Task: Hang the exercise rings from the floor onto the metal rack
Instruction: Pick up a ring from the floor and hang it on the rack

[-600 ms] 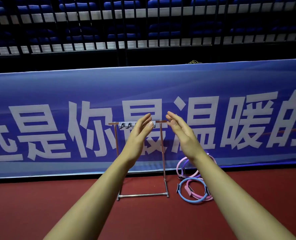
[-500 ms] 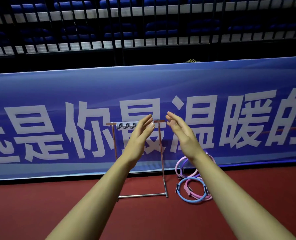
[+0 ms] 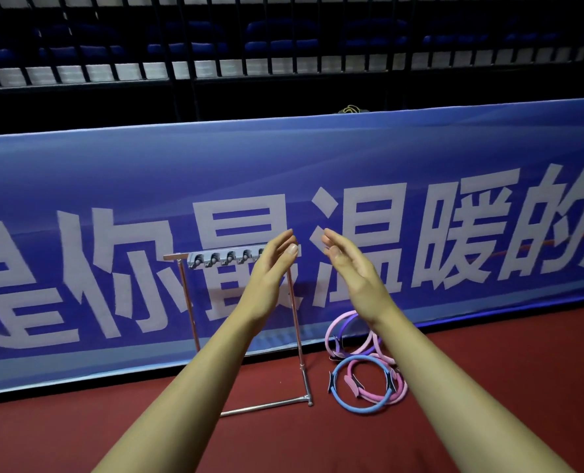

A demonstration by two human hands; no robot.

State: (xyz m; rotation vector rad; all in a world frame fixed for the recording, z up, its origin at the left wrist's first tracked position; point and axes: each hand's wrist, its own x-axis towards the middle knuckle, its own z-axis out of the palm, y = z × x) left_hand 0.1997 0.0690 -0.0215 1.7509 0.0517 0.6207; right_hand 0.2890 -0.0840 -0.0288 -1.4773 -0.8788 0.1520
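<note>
A person's left hand (image 3: 266, 274) and right hand (image 3: 352, 268) are raised side by side, palms facing each other, fingers (image 3: 285, 242) straight and released, grasping nothing. Beyond them a metal rack (image 3: 297, 322) stands on the red floor (image 3: 283, 438) against a blue banner (image 3: 420, 158) printed with large white characters; a grey strip of hooks (image 3: 222, 259) runs along the rack's top bar, partly hidden by the left hand. The exercise rings (image 3: 365, 380) lie in a pile on the floor just right of the rack's foot: a blue ring (image 3: 355, 409) in front, overlapping pink ones, with pink and purple rings leaning against the banner behind. Dark railings (image 3: 181, 46) and blue seats rise above the banner.
</note>
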